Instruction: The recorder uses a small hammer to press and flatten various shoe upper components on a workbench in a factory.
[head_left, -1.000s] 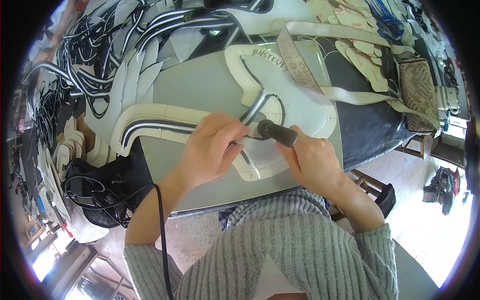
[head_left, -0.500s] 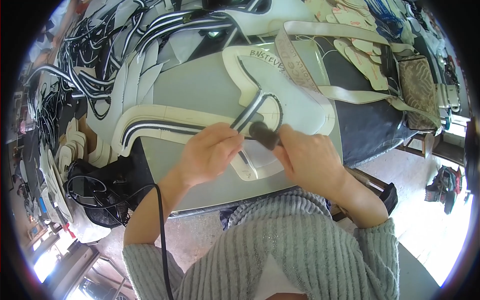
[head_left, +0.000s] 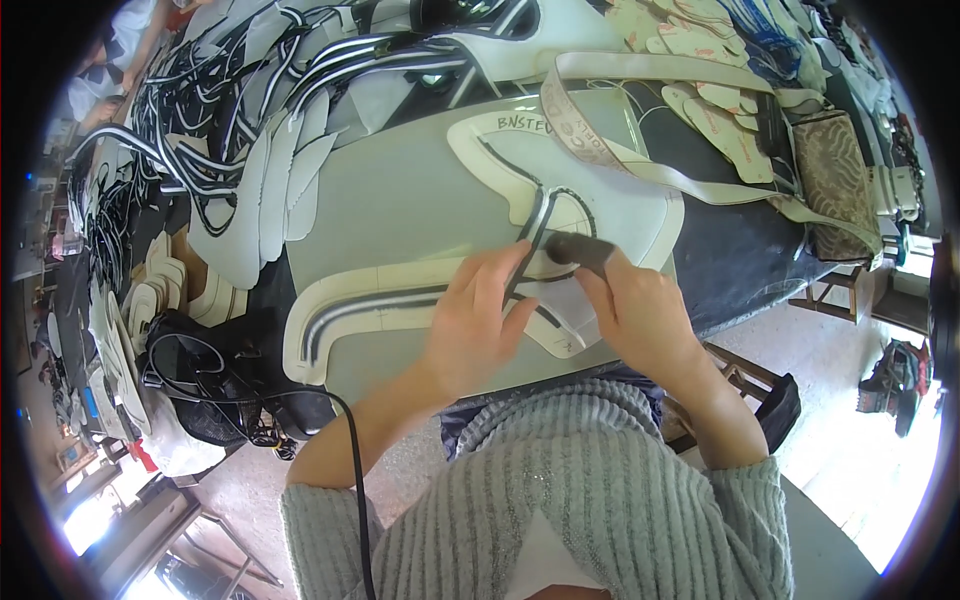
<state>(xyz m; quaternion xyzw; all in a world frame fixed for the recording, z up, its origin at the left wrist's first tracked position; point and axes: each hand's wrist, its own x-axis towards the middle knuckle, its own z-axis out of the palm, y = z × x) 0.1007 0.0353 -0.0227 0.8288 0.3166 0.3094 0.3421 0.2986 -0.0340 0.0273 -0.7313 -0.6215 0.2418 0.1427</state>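
A cream, curved shoe-upper pattern piece [head_left: 390, 275] lies flat on a grey-green board [head_left: 390, 200], with a white sheet [head_left: 610, 215] along its right part. Black-and-white striped trim [head_left: 378, 306] follows its left arm. A loose trim end [head_left: 537, 218] rises from a curved, dark-edged slot. My left hand [head_left: 472, 318] is open beside that end, fingers stretched and thumb apart, fingertips touching or very near it. In my closed right hand [head_left: 645, 310] is a dark hammer [head_left: 582, 250], its head over the piece just right of the trim end. My fingers hide its handle.
Tangled striped trim [head_left: 190, 150] and stacked grey-white cut pieces [head_left: 265, 205] fill the far left. A pale strap [head_left: 665, 178] crosses the board's right side to a patterned pouch [head_left: 835, 185]. Cream insoles [head_left: 725, 135] lie behind it. A black cable [head_left: 355, 470] hangs over my left forearm.
My left hand has let go of the trim end, its fingers spreading. The pattern piece has shifted and turned, its left arm now nearer me. The hammer has moved right.
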